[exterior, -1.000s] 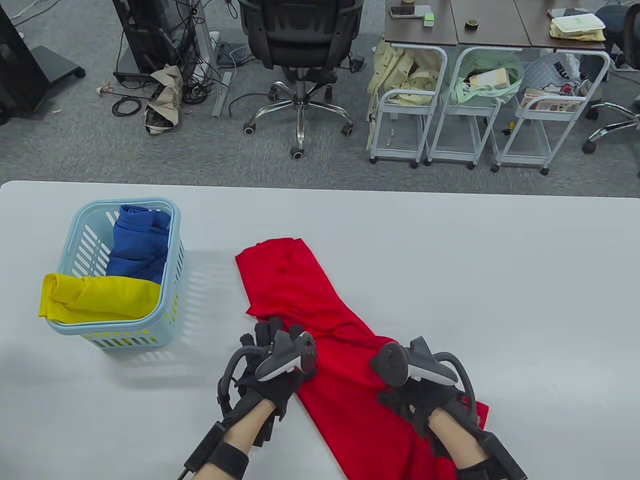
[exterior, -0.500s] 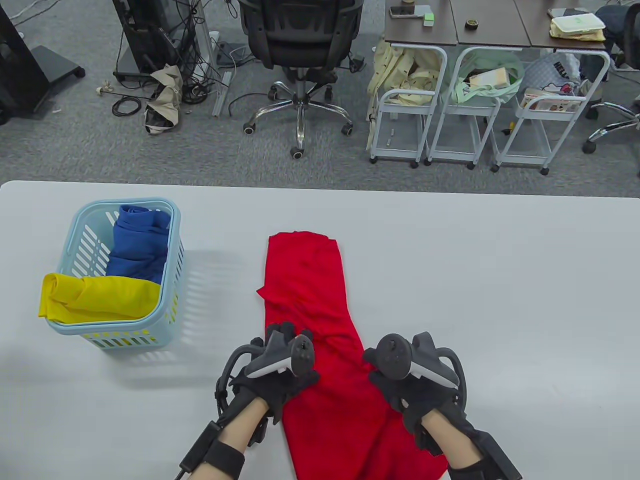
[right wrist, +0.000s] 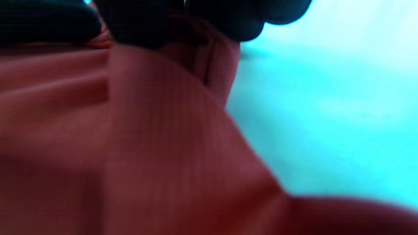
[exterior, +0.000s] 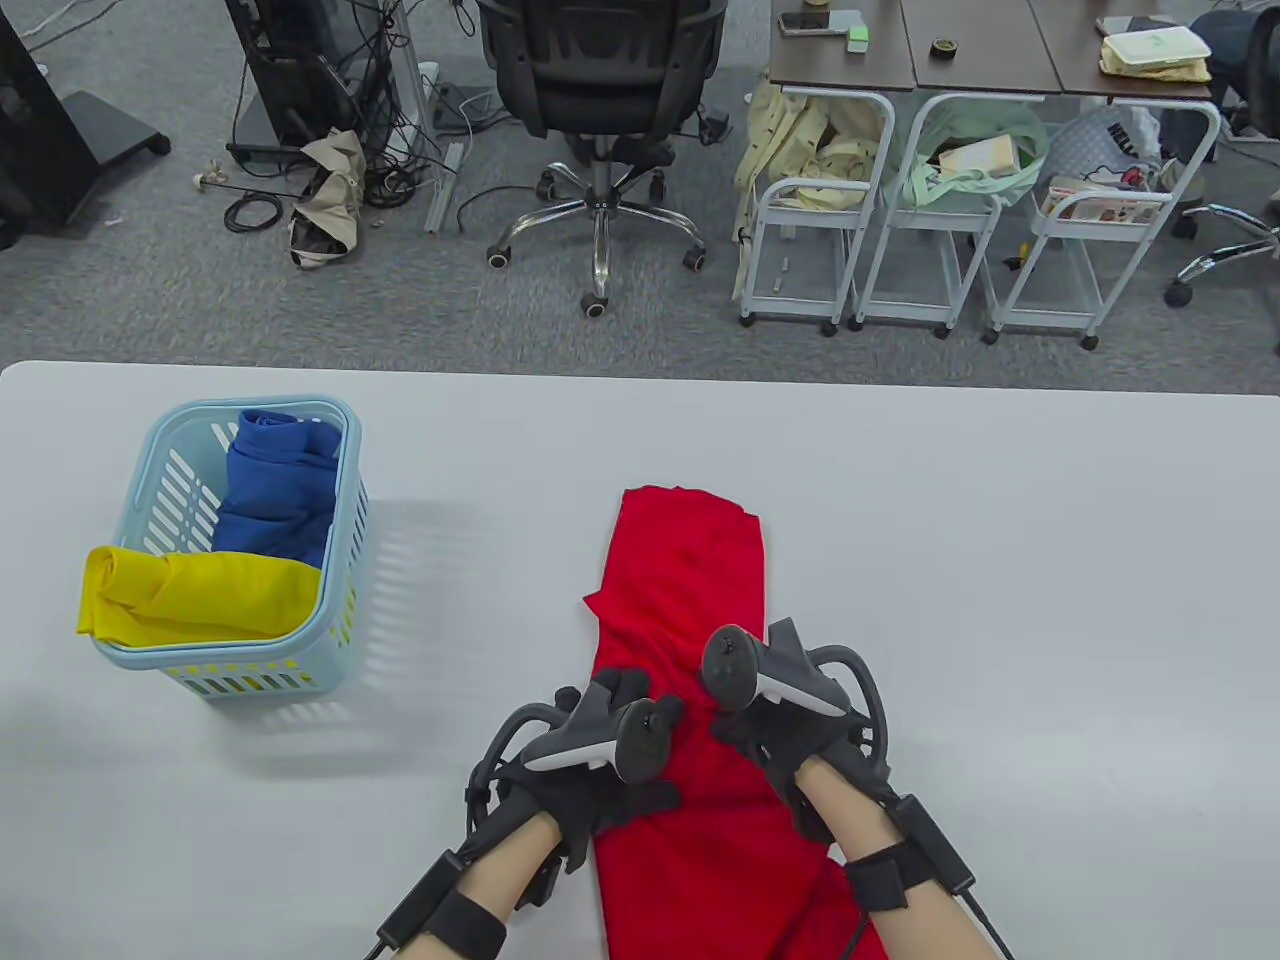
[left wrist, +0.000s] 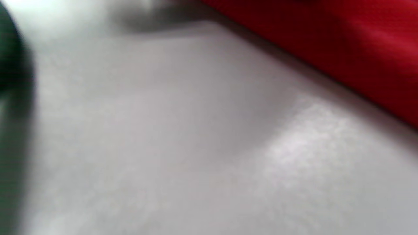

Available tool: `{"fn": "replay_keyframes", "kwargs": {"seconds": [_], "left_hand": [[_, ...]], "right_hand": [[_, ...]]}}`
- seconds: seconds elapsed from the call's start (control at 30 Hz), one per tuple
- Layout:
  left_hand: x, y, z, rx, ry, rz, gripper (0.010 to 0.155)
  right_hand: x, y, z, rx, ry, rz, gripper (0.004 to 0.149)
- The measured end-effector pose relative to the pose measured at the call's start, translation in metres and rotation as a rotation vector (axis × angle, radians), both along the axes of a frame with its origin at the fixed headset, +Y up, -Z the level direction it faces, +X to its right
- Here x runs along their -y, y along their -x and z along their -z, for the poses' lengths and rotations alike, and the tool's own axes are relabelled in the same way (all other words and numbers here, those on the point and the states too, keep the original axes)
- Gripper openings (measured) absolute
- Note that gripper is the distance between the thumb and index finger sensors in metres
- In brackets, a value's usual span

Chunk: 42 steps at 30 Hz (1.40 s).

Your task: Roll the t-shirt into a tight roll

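Shift since earlier: the red t-shirt is being seen swung round from a slant, its far end having been carried rightward, so that it is now lying nearly straight, near to far; both hands have been brought closer together.
T-shirt: it is being kept folded as a long narrow strip on the grey table, right of centre, its near end running off the near edge of the table view.
Left hand: it is being rested on the strip's left edge, near its near half; whether the fingers are being curled round the cloth cannot be told, the tracker hiding them.
Right hand: it is being held on the strip's right edge; in the right wrist view dark fingers are being pressed into a bunched fold of cloth, apparently gripping it.
Left wrist view: blurred table and a red edge are being shown.
Basket: a pale blue basket is being kept at far left, holding a blue roll and a yellow roll.
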<state>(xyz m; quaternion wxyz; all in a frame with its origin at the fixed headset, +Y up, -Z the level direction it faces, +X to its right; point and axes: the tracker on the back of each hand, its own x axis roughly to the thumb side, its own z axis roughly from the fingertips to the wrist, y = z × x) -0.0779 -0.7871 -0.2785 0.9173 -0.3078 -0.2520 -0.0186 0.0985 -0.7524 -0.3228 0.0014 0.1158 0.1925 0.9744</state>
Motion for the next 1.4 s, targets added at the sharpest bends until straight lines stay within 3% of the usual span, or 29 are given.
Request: {"fn": "replay_keyframes", "kwargs": {"seconds": [0.13, 0.2, 0.27, 0.4, 0.53, 0.67, 0.77, 0.83, 0.9, 1.0, 1.13, 1.2, 1.3, 1.33, 1.4], "left_hand": [[0.0, 0.0, 0.0, 0.001, 0.001, 0.0, 0.081], [0.0, 0.001, 0.0, 0.0, 0.002, 0.0, 0.081], [0.0, 0.001, 0.0, -0.002, 0.003, -0.003, 0.081], [0.001, 0.0, 0.0, 0.002, -0.005, 0.021, 0.081], [0.001, 0.0, 0.0, 0.002, -0.001, 0.018, 0.081], [0.001, 0.0, -0.001, 0.002, -0.002, 0.02, 0.081], [0.001, 0.0, -0.001, 0.002, -0.003, 0.02, 0.081], [0.001, 0.0, -0.001, 0.004, -0.007, 0.024, 0.08], [0.001, 0.0, -0.001, 0.002, -0.012, 0.028, 0.08], [0.001, -0.003, -0.001, 0.005, -0.025, 0.042, 0.079], [-0.005, -0.004, 0.0, -0.004, -0.056, 0.022, 0.074], [-0.014, -0.007, 0.0, -0.038, -0.105, 0.013, 0.074], [-0.029, -0.016, 0.004, -0.054, -0.244, 0.046, 0.072], [-0.034, -0.022, 0.008, -0.053, -0.272, 0.07, 0.071], [-0.038, -0.036, 0.013, -0.051, -0.293, 0.09, 0.069]], "right_hand": [[-0.002, -0.017, 0.004, 0.12, -0.008, 0.078, 0.038], [-0.008, -0.039, 0.007, 0.291, -0.045, 0.083, 0.039], [-0.014, -0.072, 0.008, 0.473, -0.102, 0.018, 0.039], [-0.002, -0.13, 0.002, 0.749, -0.011, -0.176, 0.038], [-0.018, -0.125, -0.001, 0.669, -0.056, -0.054, 0.051], [-0.03, -0.075, -0.004, 0.254, -0.083, 0.177, 0.058], [-0.012, -0.048, -0.005, 0.012, 0.076, 0.25, 0.067], [0.009, -0.05, -0.002, 0.085, 0.174, 0.169, 0.066], [0.025, -0.069, 0.002, 0.214, 0.268, -0.027, 0.067], [0.026, -0.097, 0.007, 0.406, 0.184, -0.06, 0.067], [0.017, -0.113, 0.005, 0.483, 0.192, -0.091, 0.071], [0.006, -0.111, 0.001, 0.449, 0.194, -0.022, 0.07], [-0.012, -0.089, -0.01, 0.219, 0.191, 0.126, 0.065], [-0.013, -0.079, -0.016, 0.131, 0.213, 0.151, 0.064], [-0.007, -0.07, -0.026, 0.081, 0.244, 0.11, 0.065]]}}
